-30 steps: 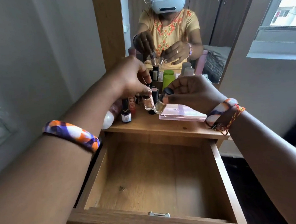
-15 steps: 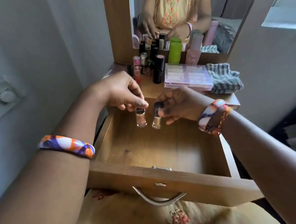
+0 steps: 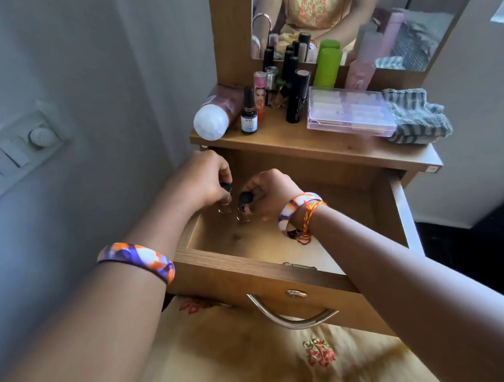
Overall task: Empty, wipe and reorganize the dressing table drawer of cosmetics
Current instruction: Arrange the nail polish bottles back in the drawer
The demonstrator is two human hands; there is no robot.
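Observation:
The wooden drawer stands pulled out below the dressing table top. Two small clear bottles with black caps are upright at its back left corner. My left hand pinches the cap of the left small bottle. My right hand pinches the cap of the right small bottle. Both bottles sit on or just above the drawer floor; I cannot tell which.
On the table top stand several cosmetics: a lying white-capped bottle, a dark dropper bottle, a black tube, a green bottle, a clear pink case and a striped cloth. A mirror rises behind. A metal handle hangs on the drawer front.
Both hands have come down from the table top into the drawer, each carrying a small bottle to the back left corner. The view has tilted downward.

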